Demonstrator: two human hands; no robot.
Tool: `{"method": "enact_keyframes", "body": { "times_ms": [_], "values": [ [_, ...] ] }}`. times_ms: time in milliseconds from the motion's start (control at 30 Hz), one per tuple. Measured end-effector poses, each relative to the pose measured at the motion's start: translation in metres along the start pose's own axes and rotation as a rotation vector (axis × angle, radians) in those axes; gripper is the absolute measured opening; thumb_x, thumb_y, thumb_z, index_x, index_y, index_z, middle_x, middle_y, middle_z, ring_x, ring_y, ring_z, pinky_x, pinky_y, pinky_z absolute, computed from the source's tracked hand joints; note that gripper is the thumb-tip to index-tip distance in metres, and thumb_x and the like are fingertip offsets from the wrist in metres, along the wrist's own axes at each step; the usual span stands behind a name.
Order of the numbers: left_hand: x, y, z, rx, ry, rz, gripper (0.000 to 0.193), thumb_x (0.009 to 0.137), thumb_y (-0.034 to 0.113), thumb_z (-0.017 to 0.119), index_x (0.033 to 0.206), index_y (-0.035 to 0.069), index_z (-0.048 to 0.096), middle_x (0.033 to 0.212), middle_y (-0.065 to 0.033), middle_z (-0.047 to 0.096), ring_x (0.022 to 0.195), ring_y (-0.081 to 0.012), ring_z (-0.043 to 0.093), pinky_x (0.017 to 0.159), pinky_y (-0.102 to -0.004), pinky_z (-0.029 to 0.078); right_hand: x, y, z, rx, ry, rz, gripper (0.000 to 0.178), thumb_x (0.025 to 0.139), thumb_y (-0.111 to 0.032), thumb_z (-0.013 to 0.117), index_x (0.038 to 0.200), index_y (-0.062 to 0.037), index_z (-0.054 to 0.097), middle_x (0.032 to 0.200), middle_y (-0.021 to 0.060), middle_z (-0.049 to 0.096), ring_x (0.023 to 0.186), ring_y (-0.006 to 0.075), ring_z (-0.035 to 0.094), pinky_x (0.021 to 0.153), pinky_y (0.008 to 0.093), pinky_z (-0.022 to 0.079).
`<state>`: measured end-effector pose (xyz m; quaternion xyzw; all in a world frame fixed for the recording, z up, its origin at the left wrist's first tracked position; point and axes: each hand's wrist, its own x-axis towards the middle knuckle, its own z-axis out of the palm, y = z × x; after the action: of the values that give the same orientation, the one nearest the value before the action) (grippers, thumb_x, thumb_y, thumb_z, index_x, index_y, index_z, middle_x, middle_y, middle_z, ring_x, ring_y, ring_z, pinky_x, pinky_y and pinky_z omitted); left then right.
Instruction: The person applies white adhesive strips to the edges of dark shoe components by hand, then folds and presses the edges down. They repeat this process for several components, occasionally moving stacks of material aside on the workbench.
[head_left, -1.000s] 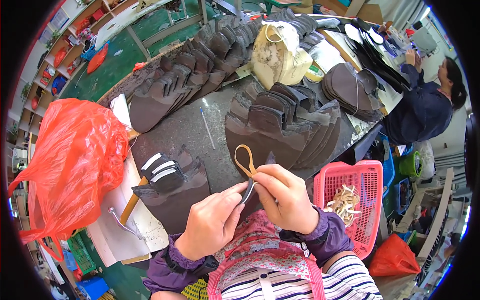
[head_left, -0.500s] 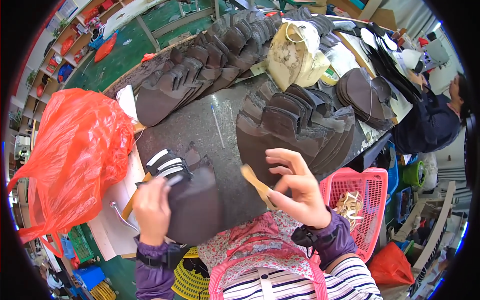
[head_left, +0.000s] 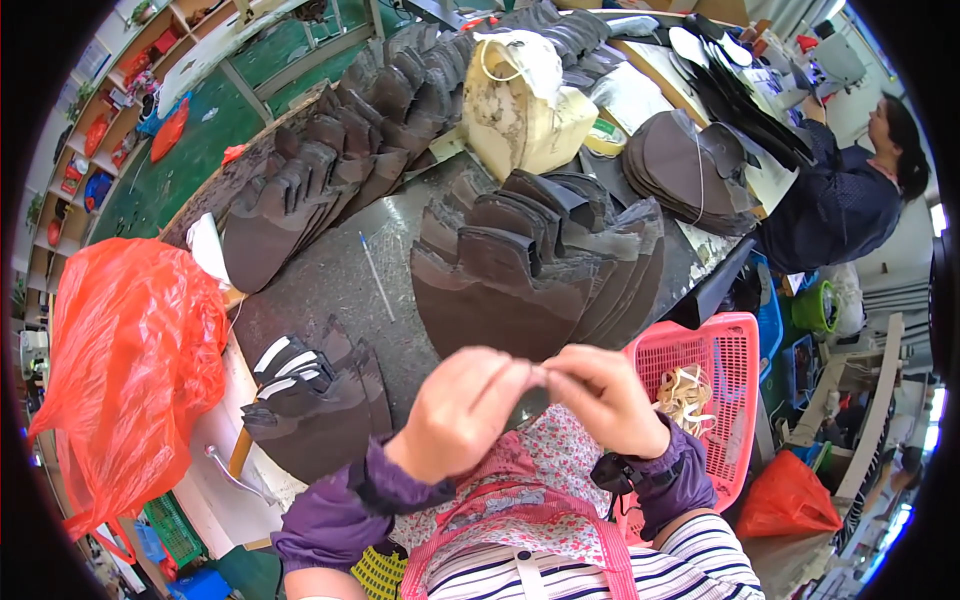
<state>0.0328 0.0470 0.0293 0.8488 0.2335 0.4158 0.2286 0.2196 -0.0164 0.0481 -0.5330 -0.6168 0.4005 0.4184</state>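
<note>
Fingertip to fingertip, my left hand (head_left: 462, 408) and my right hand (head_left: 612, 402) meet in front of the apron, both pinched closed. Only a tiny pale bit shows between them; the rest of what they hold is hidden by the fingers. Just beyond the hands lies a fanned stack of dark brown curved cut pieces (head_left: 500, 310), like shoe parts. Left of my left hand, a smaller pile of dark pieces (head_left: 320, 425) rests at the table's edge, with several white strips (head_left: 285, 365) on top.
A red plastic bag (head_left: 140, 350) hangs at the left. Beside my right arm, a pink basket (head_left: 740, 400) holds pale strips (head_left: 685, 395). A yellowish block (head_left: 515, 120) and a long row of dark pieces (head_left: 300, 200) stand farther back. A co-worker (head_left: 840, 210) sits at right.
My left hand has left the small dark pile and come right to meet my right hand. The tan strip seen earlier in my right hand is now mostly hidden. The view has shifted.
</note>
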Motion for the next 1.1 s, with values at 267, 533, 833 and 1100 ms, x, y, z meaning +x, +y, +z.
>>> {"method": "enact_keyframes", "body": {
  "times_ms": [267,533,833,1100],
  "values": [
    [0.058,-0.077,0.003,0.375,0.075,0.005,0.029,0.080,0.003,0.074,0.106,0.000,0.062,0.084,-0.0115,0.066,0.076,-0.0310,0.065,0.071,-0.0335,0.053,-0.011,0.002,-0.023,0.058,0.317,0.088,0.007,0.088,0.002,0.062,0.094,0.0036,0.065,0.075,0.0039,0.058,0.063,0.0100,0.052,0.055,0.0236,0.038],
    [-0.003,-0.015,-0.016,-0.313,-0.161,-0.513,0.027,0.079,0.003,0.074,0.104,-0.003,0.065,0.080,-0.0102,0.069,0.068,-0.0098,0.062,0.062,-0.0250,0.049,-0.001,-0.006,-0.006,-0.071,0.091,-0.178,0.011,0.083,-0.002,0.069,0.093,0.0015,0.066,0.075,0.0081,0.061,0.060,0.0168,0.057,0.053,0.0282,0.041],
    [-0.044,-0.006,-0.021,-0.345,-0.156,-0.570,0.029,0.080,0.004,0.075,0.107,-0.004,0.068,0.080,-0.0099,0.071,0.067,-0.0054,0.061,0.060,-0.0223,0.050,0.009,0.009,0.048,-0.306,-0.015,-0.261,0.015,0.078,-0.002,0.072,0.092,-0.0013,0.067,0.075,0.0123,0.059,0.060,0.0286,0.060,0.052,0.0351,0.046],
    [-0.057,-0.001,-0.023,-0.363,-0.079,-0.639,0.019,0.086,0.004,0.070,0.102,-0.005,0.070,0.080,-0.0115,0.072,0.069,-0.0084,0.064,0.062,-0.0243,0.051,-0.007,-0.005,0.040,-0.482,0.124,-0.214,0.028,0.073,-0.011,0.080,0.095,-0.0008,0.066,0.076,0.0109,0.058,0.061,0.0273,0.058,0.055,0.0343,0.047]
  ]
}}
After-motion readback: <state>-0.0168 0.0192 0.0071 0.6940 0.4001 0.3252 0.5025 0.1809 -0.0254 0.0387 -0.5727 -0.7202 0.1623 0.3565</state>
